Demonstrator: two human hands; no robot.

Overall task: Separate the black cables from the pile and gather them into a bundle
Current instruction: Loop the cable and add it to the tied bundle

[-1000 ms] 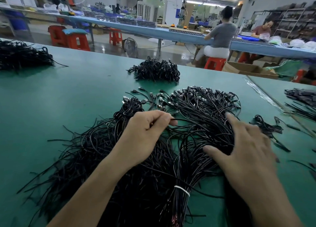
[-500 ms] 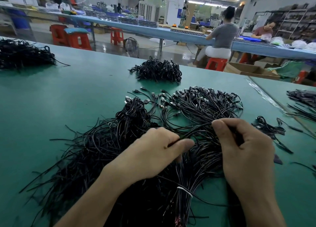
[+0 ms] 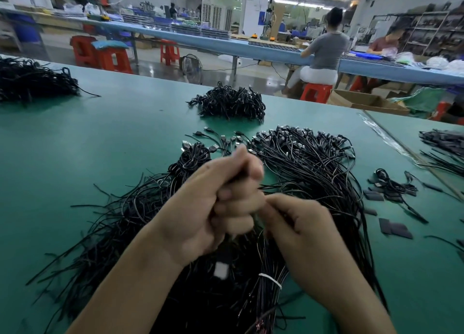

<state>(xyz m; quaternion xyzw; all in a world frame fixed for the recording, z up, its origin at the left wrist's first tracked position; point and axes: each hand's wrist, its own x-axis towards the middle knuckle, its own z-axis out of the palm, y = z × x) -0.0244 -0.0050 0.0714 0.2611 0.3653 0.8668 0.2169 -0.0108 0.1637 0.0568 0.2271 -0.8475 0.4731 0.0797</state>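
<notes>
Black cables (image 3: pixel 308 167) sprawl in a loose fan, connector ends toward twelve o'clock; a white-banded bundle (image 3: pixel 270 296) lies at six o'clock.

Cable pile (image 3: pixel 313 173) on table (image 3: pixel 88 157); smaller heap (image 3: pixel 229 103) behind.

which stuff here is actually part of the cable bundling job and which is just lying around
Part of the job:
big cable pile
left hand, gripping black strands
right hand, fingertips at the left fist, grip blurred
white-tied bundle

Just lying about:
far cable heap
heap at the left edge
flat black pieces
floor fan
red stool
</notes>
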